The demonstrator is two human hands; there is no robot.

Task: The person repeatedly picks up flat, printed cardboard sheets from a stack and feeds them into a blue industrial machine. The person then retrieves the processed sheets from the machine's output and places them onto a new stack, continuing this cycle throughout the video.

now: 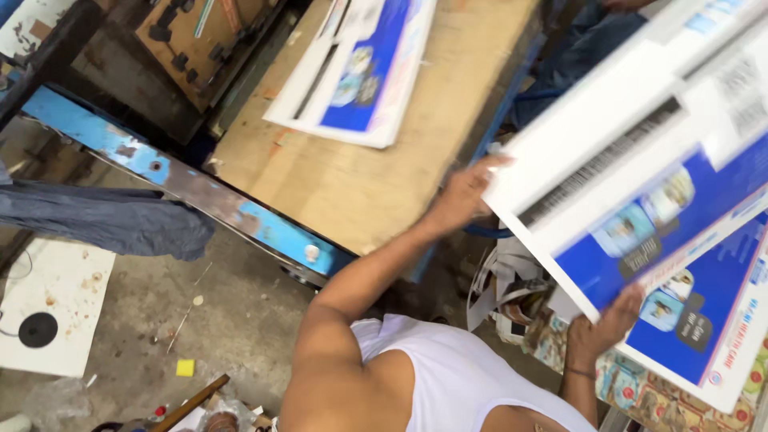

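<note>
Gripping printed sheet [640, 200] raised at my right: left hand [464, 196] clamps top edge, right hand [604, 328] pinches bottom corner. Risk: sheet buckles, slips onto stack [720, 336] crooked.

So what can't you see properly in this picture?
- Head view: the printed sheets run off the right edge.
- The left hand has its fingertips tucked behind the sheets.
- The right hand has its palm hidden under them.
- The sheet on the wooden table is blurred and cut off at the top.
</note>
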